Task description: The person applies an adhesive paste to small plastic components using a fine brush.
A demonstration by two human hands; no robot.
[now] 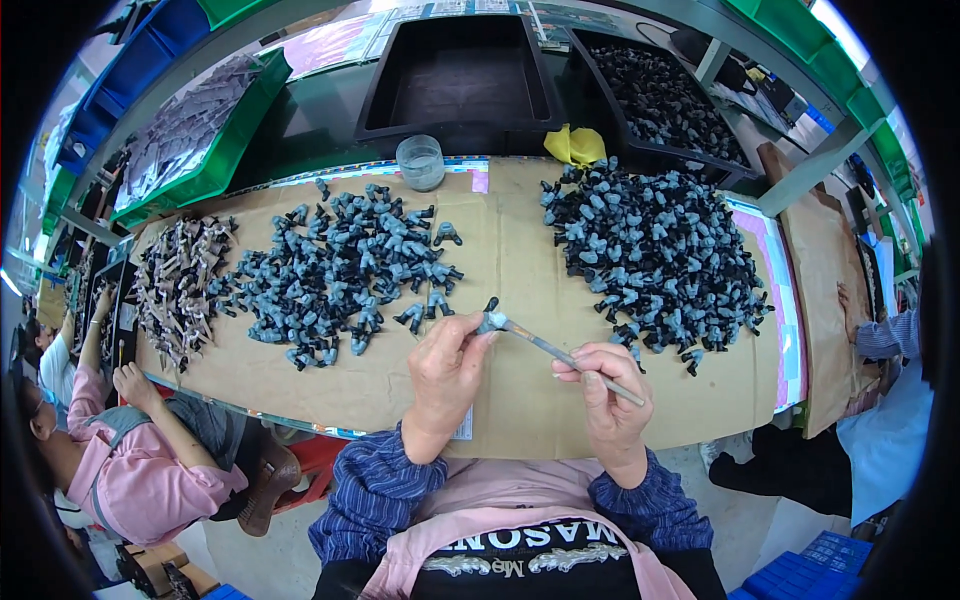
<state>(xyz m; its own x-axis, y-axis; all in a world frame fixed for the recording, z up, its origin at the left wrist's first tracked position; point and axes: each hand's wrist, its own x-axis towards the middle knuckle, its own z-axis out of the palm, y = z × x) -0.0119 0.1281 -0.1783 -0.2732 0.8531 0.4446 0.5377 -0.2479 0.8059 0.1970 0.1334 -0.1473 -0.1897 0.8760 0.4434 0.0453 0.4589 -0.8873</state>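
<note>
My left hand (440,372) pinches a small blue-grey and black toy figure part (490,305) between thumb and fingertips, above the middle of the brown cardboard sheet (520,410). In my right hand (612,402) is a slim paintbrush (545,346), gripped near its tail end. Its tip points up and left and meets the held part, or comes very close to it. Loose parts of the same kind form a pile (340,260) to the left. A second, denser heap of such parts (660,255) lies at the right.
Beyond the cardboard stand a clear cup (421,164), a yellow cloth (575,147), a black tray (460,128) and a black bin of dark parts (660,150). Brownish parts (183,280) and a green bin (210,180) are leftward. Co-workers sit on both sides.
</note>
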